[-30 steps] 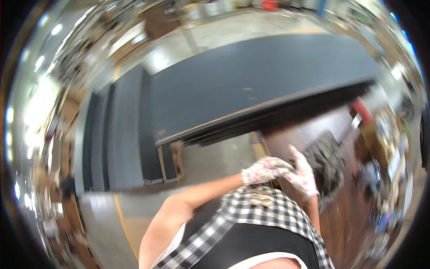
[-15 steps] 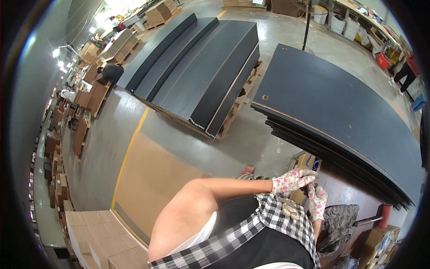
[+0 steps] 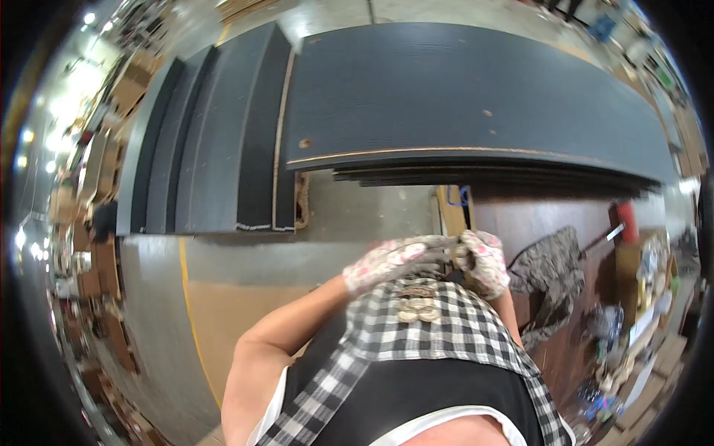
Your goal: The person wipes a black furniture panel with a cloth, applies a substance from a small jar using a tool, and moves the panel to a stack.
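Observation:
My left hand and my right hand meet in front of my chest, both in white gloves with a pink pattern and greyed fingers. The left fingers are pressed together and reach toward the right hand, slightly blurred. My right hand is curled closed. Something small and dark may be between them, but I cannot make it out. Below the hands lies the bib of my black-and-white checked apron. Beyond them is a stack of dark blue-grey panels; the top one shows holes and a raw brown edge.
More dark panels are stacked at the left. On the brown surface to the right are a crumpled grey cloth and a red roller. A cardboard box stands there too. Brown board covers the floor at left.
My view has swung to the right, so the panels sit further left and higher. The hands stay close together, now nearer my chest, with the left fingers more stretched out.

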Tool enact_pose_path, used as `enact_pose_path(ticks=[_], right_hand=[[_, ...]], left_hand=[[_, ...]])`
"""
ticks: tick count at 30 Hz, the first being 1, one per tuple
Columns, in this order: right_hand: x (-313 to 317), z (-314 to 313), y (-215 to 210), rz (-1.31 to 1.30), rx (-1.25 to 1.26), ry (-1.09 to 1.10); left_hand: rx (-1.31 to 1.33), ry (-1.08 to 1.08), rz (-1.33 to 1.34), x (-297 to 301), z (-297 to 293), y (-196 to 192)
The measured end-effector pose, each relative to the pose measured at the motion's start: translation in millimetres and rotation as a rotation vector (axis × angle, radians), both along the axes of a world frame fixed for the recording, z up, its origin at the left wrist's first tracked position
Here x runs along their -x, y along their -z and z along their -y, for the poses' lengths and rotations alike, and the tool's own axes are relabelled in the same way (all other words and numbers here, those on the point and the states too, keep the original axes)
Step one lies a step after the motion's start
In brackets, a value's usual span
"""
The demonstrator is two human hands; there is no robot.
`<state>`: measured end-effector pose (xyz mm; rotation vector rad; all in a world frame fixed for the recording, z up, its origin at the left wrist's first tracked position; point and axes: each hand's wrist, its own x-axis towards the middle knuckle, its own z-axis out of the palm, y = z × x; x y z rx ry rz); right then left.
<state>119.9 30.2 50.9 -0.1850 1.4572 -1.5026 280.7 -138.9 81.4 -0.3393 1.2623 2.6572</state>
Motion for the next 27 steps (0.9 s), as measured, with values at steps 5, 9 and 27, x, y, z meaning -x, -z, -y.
enact_pose_path(ticks=[5,9,27], right_hand=[[1.6,8.8,-30.7,-0.096,0.121,-0.255],[-9.1,18.7,-53.7,-1.029,-0.011,-0.412],[-8.0,11.1,-36.9,-0.737,0.021,-0.298]], left_hand=[[0.363,-0.175,0.203,10.4,9.0,-9.6],[0.425,-0.059,0.158,29.7,4.9,-16.2],[0.551,0.128,0.221,35.5,19.2,-3.8]])
